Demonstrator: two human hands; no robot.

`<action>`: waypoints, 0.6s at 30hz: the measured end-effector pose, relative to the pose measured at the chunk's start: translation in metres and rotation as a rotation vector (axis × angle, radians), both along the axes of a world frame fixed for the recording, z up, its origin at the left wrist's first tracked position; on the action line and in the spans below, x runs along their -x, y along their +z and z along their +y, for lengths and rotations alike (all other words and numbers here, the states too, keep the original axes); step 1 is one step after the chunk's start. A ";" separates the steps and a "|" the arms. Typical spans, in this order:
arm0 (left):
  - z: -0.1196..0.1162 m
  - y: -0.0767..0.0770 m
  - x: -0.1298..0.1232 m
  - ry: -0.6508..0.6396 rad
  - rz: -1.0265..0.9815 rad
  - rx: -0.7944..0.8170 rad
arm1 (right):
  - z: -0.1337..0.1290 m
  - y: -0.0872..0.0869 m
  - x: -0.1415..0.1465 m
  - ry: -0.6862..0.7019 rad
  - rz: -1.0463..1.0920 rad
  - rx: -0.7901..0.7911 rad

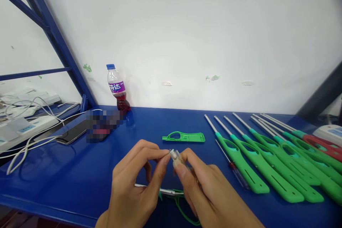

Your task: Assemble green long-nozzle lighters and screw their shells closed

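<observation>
Centre of the frame, and it's fingertip work! The left hand [133, 181] pinches at the pale end of a small, clear plastic part [175, 156], while the right hand [211, 192] grips its body: 2 hands closed on 1 tiny piece. The danger, I'd say, is a slip; the hold looks narrow, so uneven pressure could flick it away or bend whatever is fine at that tip.

Just below, partly hidden by the hands, lies a slim metal tube [167, 192] by a green plastic loop [184, 213]. A dropping wrist could knock those out of line. Beyond the fingertips, an open green plastic shell piece [192, 137] sits on the blue surface [149, 123], looking light enough to skid if brushed. Lower right, a swinging forearm could nudge the long-necked green plastic lighters [248, 171].
</observation>
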State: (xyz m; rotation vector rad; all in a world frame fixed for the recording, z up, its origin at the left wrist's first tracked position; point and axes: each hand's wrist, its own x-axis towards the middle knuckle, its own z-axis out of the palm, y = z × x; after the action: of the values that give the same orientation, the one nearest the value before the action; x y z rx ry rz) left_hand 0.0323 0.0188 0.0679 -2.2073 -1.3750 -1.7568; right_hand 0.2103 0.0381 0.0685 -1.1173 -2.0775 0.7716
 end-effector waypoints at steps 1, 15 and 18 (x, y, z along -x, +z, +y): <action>0.000 0.001 0.000 0.005 0.001 -0.005 | -0.002 -0.001 0.002 -0.014 -0.002 0.028; 0.003 -0.006 0.007 0.134 0.221 -0.152 | -0.006 0.007 0.003 -0.037 -0.010 0.077; 0.003 -0.007 0.007 0.152 0.229 -0.168 | -0.006 0.005 0.004 -0.060 -0.014 0.069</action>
State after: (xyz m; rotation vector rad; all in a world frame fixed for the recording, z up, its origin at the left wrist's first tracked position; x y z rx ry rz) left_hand 0.0250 0.0218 0.0608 -2.0792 -1.2576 -1.4600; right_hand 0.2063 0.0317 0.0739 -1.2201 -2.0324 0.8144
